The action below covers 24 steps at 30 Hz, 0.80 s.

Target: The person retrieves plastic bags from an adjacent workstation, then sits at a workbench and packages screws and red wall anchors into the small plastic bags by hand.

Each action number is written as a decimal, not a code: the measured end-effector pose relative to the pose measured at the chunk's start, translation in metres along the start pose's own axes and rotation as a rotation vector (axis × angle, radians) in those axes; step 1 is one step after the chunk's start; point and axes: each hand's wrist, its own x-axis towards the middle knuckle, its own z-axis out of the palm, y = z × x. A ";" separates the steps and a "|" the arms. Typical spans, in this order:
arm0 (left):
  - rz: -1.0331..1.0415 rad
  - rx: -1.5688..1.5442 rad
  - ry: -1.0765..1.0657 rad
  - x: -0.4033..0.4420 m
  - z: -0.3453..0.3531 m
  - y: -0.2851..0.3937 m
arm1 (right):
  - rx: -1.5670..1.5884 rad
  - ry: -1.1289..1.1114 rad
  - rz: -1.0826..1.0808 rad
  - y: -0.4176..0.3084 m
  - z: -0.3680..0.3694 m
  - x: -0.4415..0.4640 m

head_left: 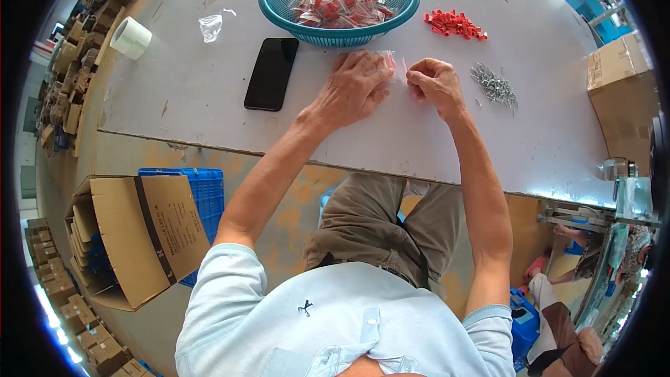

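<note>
My left hand (354,89) rests palm down on the table, its fingers curled over small clear plastic bags (389,60) with a reddish line along them. Just to the right, my right hand (434,86) has thumb and forefinger pinched together. A thin pale pink sliver (405,65) stands at those fingertips; I cannot make out what it belongs to. Beyond both hands is a teal plastic basket (271,12) filled with small clear bags (342,3) holding red pieces. Loose red plastic pieces (455,24) lie in a heap, with a pile of small metal screws (494,85) nearer me.
A black phone (271,74) lies left of my hands, near a crumpled clear bag (210,27) and tape rolls (130,38) on the grey table (188,101). Cardboard boxes (620,87) stand at the right edge and below left (150,230). Another person (558,321) sits lower right.
</note>
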 end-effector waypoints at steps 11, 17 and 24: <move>0.026 -0.054 0.000 0.001 -0.004 0.004 | 0.052 0.003 0.030 -0.009 0.010 0.008; 0.007 0.041 -0.086 0.000 -0.002 0.003 | 0.114 -0.068 0.081 -0.011 0.004 0.006; -0.041 0.116 -0.095 0.001 0.001 0.005 | 0.107 -0.038 0.118 0.002 -0.005 0.014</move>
